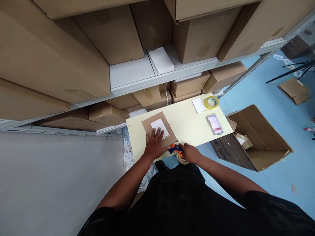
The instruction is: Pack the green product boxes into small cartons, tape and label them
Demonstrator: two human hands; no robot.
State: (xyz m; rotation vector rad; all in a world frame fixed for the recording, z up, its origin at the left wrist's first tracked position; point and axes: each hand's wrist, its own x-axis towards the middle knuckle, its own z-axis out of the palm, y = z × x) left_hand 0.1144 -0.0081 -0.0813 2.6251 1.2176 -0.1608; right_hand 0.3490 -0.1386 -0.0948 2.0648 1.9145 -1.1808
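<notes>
Pressing flat on a small cardboard box, the left hand has its fingers fanned over the white sheet on top of it. Head view, looking down. Box lies at the left end of a cream tabletop, turned at an angle, near the edge closest to the person. Right hand is closed around a blue-and-orange tape dispenser, roll toward the body, front end right at the box's near corner (can't tell if it actually touches the cardboard). The left thumb points toward the dispenser.

Rest of the tabletop: a white pad at the far right, a yellow tape roll up against it, and a flat rectangular item nearer the person (pixelated, so no detail).

Right of the table, a big open carton stands on the blue floor with a smaller box inside. Another carton lies farther off, upper right. White scraps are heaped below the table's left end.

Behind the table, a metal shelf carries large cartons, with a white paper stack between them; more boxes sit on the level below.
</notes>
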